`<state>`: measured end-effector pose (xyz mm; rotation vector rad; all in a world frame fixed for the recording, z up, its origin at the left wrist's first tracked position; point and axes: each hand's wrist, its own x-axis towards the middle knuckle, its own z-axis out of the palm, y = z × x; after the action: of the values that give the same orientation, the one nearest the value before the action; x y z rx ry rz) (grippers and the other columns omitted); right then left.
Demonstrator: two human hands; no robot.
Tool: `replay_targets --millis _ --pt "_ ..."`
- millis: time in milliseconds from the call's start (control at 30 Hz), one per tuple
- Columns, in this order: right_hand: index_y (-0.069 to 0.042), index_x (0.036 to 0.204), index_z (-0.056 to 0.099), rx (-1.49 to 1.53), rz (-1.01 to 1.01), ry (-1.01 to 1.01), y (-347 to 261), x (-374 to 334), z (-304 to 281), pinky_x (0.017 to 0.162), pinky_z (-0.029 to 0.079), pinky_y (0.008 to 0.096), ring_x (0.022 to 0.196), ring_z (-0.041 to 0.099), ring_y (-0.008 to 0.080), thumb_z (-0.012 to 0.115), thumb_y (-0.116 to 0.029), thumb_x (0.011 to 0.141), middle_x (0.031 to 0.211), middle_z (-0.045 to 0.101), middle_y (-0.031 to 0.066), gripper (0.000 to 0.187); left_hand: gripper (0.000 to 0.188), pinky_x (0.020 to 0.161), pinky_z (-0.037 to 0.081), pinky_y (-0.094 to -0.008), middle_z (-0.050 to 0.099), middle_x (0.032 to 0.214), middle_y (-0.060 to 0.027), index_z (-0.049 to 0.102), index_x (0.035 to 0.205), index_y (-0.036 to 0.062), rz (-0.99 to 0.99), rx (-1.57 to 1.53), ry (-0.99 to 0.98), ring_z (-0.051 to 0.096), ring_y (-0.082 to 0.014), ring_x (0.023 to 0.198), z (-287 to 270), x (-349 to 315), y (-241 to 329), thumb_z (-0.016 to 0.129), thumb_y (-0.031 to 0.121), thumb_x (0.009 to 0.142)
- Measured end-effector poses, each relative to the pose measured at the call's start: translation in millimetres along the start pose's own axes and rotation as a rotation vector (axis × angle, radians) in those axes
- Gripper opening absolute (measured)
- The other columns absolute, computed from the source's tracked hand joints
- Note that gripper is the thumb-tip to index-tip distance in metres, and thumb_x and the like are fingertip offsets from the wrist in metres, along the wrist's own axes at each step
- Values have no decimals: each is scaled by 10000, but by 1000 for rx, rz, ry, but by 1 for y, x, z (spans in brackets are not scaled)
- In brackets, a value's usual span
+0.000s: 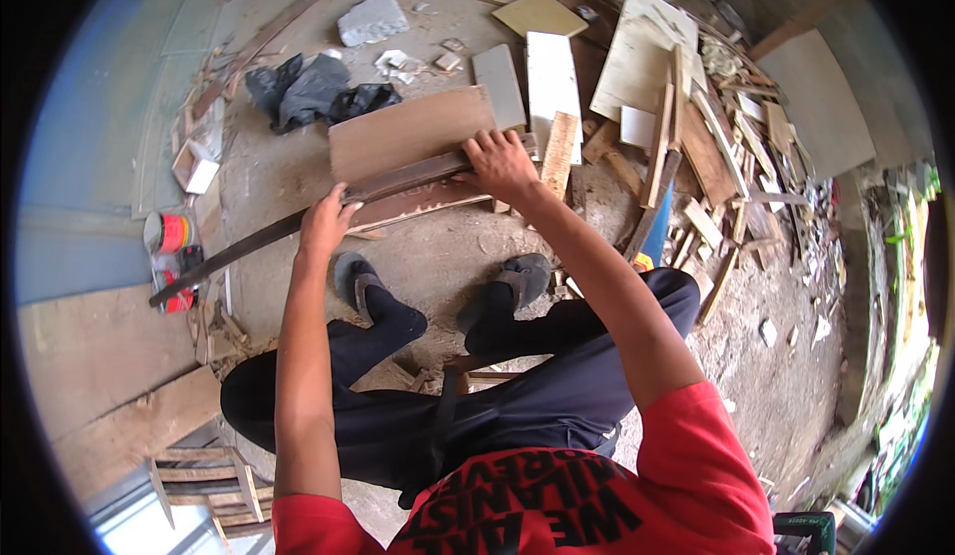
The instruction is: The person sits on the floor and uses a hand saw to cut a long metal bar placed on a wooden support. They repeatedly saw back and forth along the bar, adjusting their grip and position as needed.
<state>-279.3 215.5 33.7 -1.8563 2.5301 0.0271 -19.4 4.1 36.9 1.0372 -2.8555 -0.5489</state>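
Observation:
A long dark wooden strip (244, 242) slants from the lower left up to the right in front of my feet. My left hand (326, 220) is closed around it near its middle. Further right, my right hand (500, 165) has its fingers wrapped over the strip close to its far end. Just behind the strip is a flat brown board (410, 135). Below it, a reddish-brown board (423, 204) shows its pale, rough edge, partly covered by the strip. How the strip rests on these boards is hard to make out.
A black plastic bag (310, 92) and a whitish block (373, 20) lie beyond the boards. Red-labelled cans (169, 232) stand at the left. Scrap wood (711, 147) is heaped at the right, near a blue pointed object (660, 225). A wooden rack (207, 482) is at lower left.

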Motion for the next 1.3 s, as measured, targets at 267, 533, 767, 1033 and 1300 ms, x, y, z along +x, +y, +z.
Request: replay_targets --millis 267,533,767,1033,1300 --pt "-160 1368 480 20 -34 95 1 1 7 982 399 459 1162 544 278 519 -603 921 1198 571 137 630 516 871 514 -452 678 1086 -235 566 1296 48 12 86 -84 648 -386 1027 -11 6 3 678 354 896" --pt "-155 1511 320 -52 -9 -81 -12 2 -8 1026 369 534 1222 506 342 504 -672 895 1287 513 197 826 521 901 510 -446 670 1117 -238 584 1292 42 -16 50 -62 639 -381 1057 -9 3 6 701 338 879" --pt "-97 1501 326 -1 -142 59 -16 10 11 1119 298 501 1319 425 365 504 -658 901 1356 483 212 840 480 891 515 -450 675 1092 -238 612 1260 48 44 39 -20 641 -388 1049 -10 4 3 719 302 866" --pt "-131 1501 367 -172 -277 12 -47 48 1 1191 62 605 1440 290 371 404 -752 875 1493 412 198 882 463 882 514 -448 674 1088 -234 624 1243 38 19 61 -59 639 -390 1041 -18 5 6 729 274 858" --pt "-174 1448 448 73 -380 108 -41 64 21 1155 313 435 1391 393 318 465 -717 875 1491 429 159 789 432 864 520 -454 675 1063 -245 633 1202 23 76 0 -38 645 -400 1021 -13 8 4 726 268 858"
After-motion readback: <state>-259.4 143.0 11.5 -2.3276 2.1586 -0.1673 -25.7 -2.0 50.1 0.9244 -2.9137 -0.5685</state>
